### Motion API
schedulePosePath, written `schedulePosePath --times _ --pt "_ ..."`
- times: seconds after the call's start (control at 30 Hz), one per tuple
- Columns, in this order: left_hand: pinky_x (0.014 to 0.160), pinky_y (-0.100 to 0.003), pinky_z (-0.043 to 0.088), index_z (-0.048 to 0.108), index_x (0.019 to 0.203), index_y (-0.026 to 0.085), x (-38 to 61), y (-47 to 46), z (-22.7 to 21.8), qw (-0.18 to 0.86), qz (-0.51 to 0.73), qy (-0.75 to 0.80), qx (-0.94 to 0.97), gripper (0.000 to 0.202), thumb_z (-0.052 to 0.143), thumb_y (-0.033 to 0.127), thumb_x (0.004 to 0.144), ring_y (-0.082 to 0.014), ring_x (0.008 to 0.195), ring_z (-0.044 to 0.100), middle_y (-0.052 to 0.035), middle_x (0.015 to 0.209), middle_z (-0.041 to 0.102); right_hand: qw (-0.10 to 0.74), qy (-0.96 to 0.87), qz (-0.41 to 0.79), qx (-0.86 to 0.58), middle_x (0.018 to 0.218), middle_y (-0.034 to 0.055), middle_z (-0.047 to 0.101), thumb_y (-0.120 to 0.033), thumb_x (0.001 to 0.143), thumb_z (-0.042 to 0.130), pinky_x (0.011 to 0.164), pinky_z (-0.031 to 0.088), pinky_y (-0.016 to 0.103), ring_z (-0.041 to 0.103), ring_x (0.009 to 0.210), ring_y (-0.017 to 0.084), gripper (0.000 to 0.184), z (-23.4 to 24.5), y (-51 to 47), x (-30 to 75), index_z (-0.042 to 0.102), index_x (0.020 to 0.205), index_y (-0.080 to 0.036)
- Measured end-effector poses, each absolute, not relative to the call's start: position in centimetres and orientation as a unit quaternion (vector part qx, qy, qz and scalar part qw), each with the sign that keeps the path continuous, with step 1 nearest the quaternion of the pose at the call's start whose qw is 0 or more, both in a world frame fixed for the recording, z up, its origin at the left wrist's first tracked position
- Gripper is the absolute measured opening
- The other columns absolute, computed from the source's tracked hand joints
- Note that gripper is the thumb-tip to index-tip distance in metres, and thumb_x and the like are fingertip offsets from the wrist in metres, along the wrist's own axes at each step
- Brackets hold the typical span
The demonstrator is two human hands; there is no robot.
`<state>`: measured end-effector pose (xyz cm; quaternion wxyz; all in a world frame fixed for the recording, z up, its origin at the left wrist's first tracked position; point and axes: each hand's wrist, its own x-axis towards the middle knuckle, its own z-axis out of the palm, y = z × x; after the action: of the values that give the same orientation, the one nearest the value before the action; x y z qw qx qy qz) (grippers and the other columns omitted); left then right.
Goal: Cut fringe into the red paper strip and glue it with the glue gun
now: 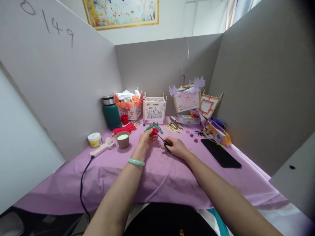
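My left hand [147, 139] pinches a small red piece [155, 131], whose exact kind is too small to make out. In my right hand [177, 147] is a pair of scissors with black handles [167, 146], its blades reaching left to the red piece. Just beyond the left fingertips lie green-handled pliers [160, 128]. Small dark and reddish scraps are scattered on the purple cloth [157, 173] beneath both hands.
Left stand a grey-brown cup [122, 141], pink glue gun [104, 147] with cord, yellow-white jar [94, 140] and green bottle [112, 115]. Decorated paper lanterns [154, 110] line the back. Wooden sticks [173, 127] lie behind the scissors; a black phone [220, 153] lies right.
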<state>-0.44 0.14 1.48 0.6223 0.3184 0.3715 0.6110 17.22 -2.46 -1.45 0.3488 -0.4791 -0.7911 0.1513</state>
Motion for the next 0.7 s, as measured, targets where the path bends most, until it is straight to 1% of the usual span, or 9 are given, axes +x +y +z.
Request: schedulePosePath --times 0.27,0.47,0.7 --pt "0.052 -0.025 0.052 0.06 0.082 0.011 -0.49 0.68 1.09 0.625 0.611 0.371 0.316 0.009 0.055 0.019 0.083 -0.0145 0.049 0.063 -0.0057 0.059 0.065 0.348 -0.795 0.145 -0.475 0.068 -0.0018 0.062 -0.043 0.073 0.069 0.057 0.034 0.022 0.054 0.061 0.013 0.032 -1.56 -2.39 17.32 0.066 0.096 -0.021" --pt "0.053 -0.024 0.052 0.06 0.083 0.011 -0.49 0.6 1.21 0.627 0.609 0.376 0.308 0.01 0.06 0.02 0.08 -0.0138 0.05 0.064 -0.0049 0.059 0.064 0.345 -0.795 0.136 -0.481 0.069 -0.0014 0.063 -0.041 0.073 0.069 0.058 0.034 0.022 0.054 0.062 0.013 0.031 -1.63 -2.19 17.32 0.066 0.097 -0.021" --pt "0.053 -0.024 0.052 0.06 0.082 0.01 -0.39 0.33 1.42 0.624 0.608 0.38 0.312 0.009 0.055 0.018 0.084 -0.0137 0.049 0.063 -0.005 0.06 0.064 0.348 -0.793 0.137 -0.48 0.069 -0.0016 0.063 -0.044 0.072 0.07 0.057 0.034 0.022 0.055 0.062 0.013 0.033 -1.7 -2.26 17.29 0.066 0.096 -0.021"
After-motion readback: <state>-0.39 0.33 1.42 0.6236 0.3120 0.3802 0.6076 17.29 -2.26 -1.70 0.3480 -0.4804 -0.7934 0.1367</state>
